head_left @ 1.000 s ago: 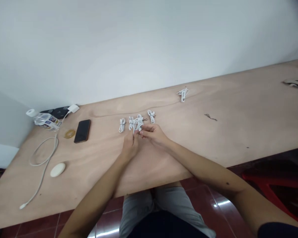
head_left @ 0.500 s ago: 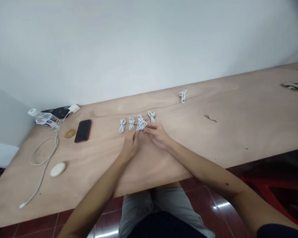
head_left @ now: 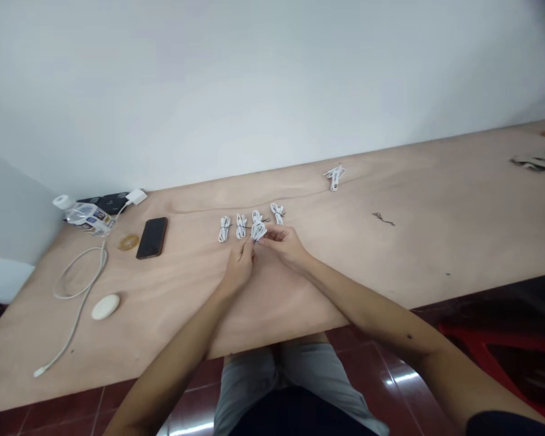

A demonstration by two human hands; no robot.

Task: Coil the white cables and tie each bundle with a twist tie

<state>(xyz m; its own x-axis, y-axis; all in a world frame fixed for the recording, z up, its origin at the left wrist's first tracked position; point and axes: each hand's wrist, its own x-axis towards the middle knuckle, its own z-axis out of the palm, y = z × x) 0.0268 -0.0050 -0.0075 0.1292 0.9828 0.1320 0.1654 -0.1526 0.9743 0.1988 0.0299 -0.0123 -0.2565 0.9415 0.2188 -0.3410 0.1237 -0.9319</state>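
Note:
Both my hands meet over the middle of the wooden table point(head_left: 436, 242). My left hand point(head_left: 240, 267) and my right hand point(head_left: 287, 245) pinch a small coiled white cable point(head_left: 258, 231) between their fingertips, just above the tabletop. Behind it lies a row of similar tied white cable bundles: one at the left point(head_left: 224, 228), one beside it point(head_left: 240, 225), and one at the right point(head_left: 277, 212). Another white bundle point(head_left: 335, 175) lies further back near the wall. A thin dark twist tie point(head_left: 384, 217) rests to the right.
At the left are a black phone point(head_left: 151, 237), a roll of tape point(head_left: 128, 242), a plastic bottle point(head_left: 84, 215), a white charger with a long cable point(head_left: 79, 284) and a white oval object point(head_left: 105, 306). More items lie at the far right edge point(head_left: 536, 160). Red floor tiles show below.
The coiled cable in my fingers has shifted slightly right and lower toward the row. My hands stayed together, working on it.

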